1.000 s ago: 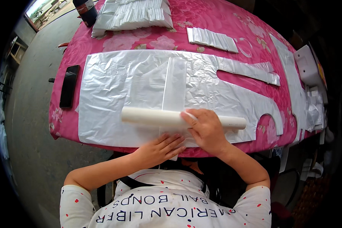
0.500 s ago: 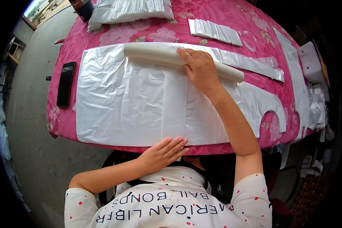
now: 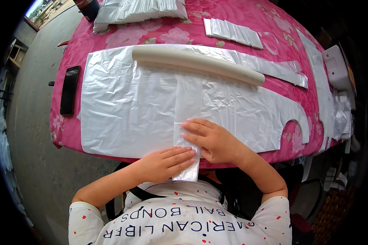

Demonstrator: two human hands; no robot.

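Note:
A large white plastic sheet (image 3: 110, 114), with a curved cut-out at its right end, lies flat in front of me. A narrow folded plastic strip (image 3: 187, 173) runs across its middle and hangs past the near table edge. My left hand (image 3: 167, 163) rests flat on that strip at the edge, fingers stretched side by side. Just beyond it, my right hand (image 3: 214, 141) lies on the strip with fingers extended and thumb partly hidden beneath. Farther back, a cream-coloured tube (image 3: 198, 65) lies across the sheet, touched by neither hand.
A pink flowered tablecloth (image 3: 216, 8) covers the table. A black phone (image 3: 70, 90) lies at the left. Folded white plastic pieces are stacked in a large pile (image 3: 141, 12) and a smaller row (image 3: 233, 32) at the back. Another plastic sheet (image 3: 317, 73) and a white container (image 3: 337, 67) are right.
My right hand has let go of the tube and come down to the strip near the edge. The strip now reaches past the table edge, with my left hand lying on it.

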